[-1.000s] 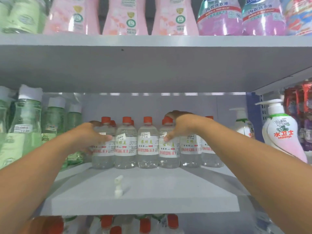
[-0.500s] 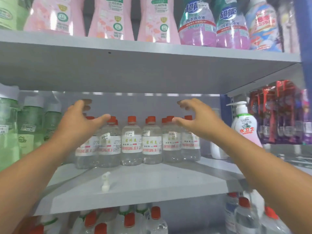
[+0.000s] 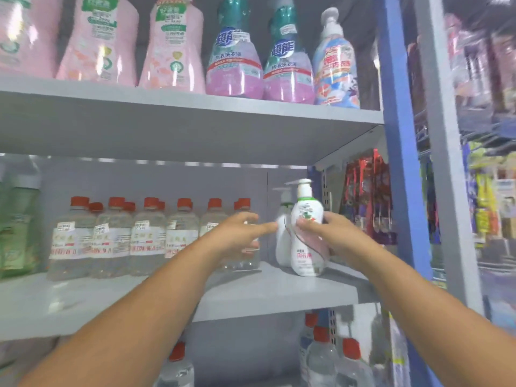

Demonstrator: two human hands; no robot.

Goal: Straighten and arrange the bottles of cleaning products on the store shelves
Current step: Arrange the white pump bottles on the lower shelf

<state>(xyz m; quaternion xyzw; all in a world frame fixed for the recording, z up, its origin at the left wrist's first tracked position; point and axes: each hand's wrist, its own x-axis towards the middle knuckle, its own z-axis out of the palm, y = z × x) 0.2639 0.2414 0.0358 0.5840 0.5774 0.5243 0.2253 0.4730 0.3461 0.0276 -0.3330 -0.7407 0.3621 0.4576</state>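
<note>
Right hand (image 3: 336, 237) grips a white pump bottle (image 3: 307, 236) w/ green-red label, fingers curled round its right side & thumb across the front. Bottle stands upright on the middle shelf (image 3: 265, 291), near its right end & toward the front edge; a 2nd white pump bottle (image 3: 282, 241) sits just behind-left, touching or nearly, can't tell. Left hand (image 3: 240, 237) holds nothing, fingers stretched out toward the gripped bottle, fingertip just short of it, in front of the rightmost clear bottle. Row of clear red-capped bottles (image 3: 145, 236) runs along the shelf's back, left of the pumps, more caps behind them. Green bottles (image 3: 16, 227) at the left end, blurred. Upper shelf (image 3: 195, 118): pink bottles (image 3: 97, 40) left, two teal-necked detergent bottles (image 3: 261, 54), then a blue-labelled pump bottle (image 3: 333, 62) at the right end. More red-capped bottles (image 3: 329, 356) below.
</note>
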